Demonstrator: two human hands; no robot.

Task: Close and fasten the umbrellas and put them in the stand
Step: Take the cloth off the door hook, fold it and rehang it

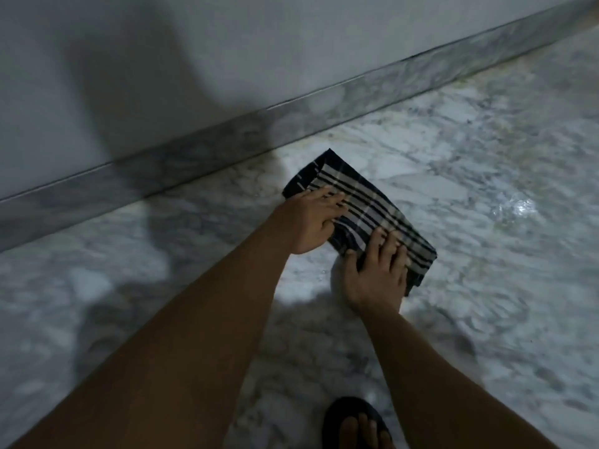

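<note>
- Both hands lie flat on a folded plaid cloth (359, 209) on the floor, reaching down and forward from bare forearms.
- The left hand (308, 222) rests at the cloth's near-left edge; its fingers are stretched straight across the stripes and its thumb sits against the dark border, so it presses and does not grip.
- The right hand (376, 277) rests on the cloth's near-right end, fingers spread and straight on top of the fabric, thumb at the edge closest to the person; it too presses flat and closes round nothing.
- The cloth is dark navy with pale grey and cream bands. It lies as a flat rectangle set at a slant, its far corner pointing toward the wall.
- The floor (486, 176) is white marble with grey veins, with a bright glare spot to the right of the cloth.
- A marble skirting strip (194, 147) runs diagonally along the foot of a pale wall (227, 43), which carries a broad shadow.
- A foot in a dark sandal (355, 422) stands at the bottom edge, near the right forearm.
- Whether the cloth belongs to an umbrella cannot be told.
</note>
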